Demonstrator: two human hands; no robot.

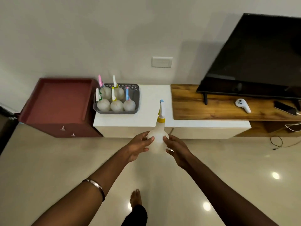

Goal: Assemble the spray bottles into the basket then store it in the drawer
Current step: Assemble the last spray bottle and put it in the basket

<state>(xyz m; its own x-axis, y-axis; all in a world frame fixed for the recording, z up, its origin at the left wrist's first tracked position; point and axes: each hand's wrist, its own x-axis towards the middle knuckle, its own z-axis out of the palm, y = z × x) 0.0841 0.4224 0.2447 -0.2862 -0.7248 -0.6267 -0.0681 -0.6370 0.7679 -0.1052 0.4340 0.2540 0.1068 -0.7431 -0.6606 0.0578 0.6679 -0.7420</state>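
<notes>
I hold a white spray bottle (158, 137) with a yellow collar and a blue-tipped nozzle upright in front of the white counter. My left hand (139, 146) grips its round body from the left and my right hand (176, 150) from the right. A grey perforated basket (135, 97) stands on the white counter (151, 115) at its left end, with several white spray bottles (116, 105) upright inside. To the left is a maroon drawer cabinet (60, 101) with two small knobs on its front.
A wooden shelf (211, 110) on the right carries a black TV (257, 62), a white controller (243, 105) and a phone (285, 108). Cables (280, 142) trail on the glossy floor at the right. My bare foot (135, 198) shows below.
</notes>
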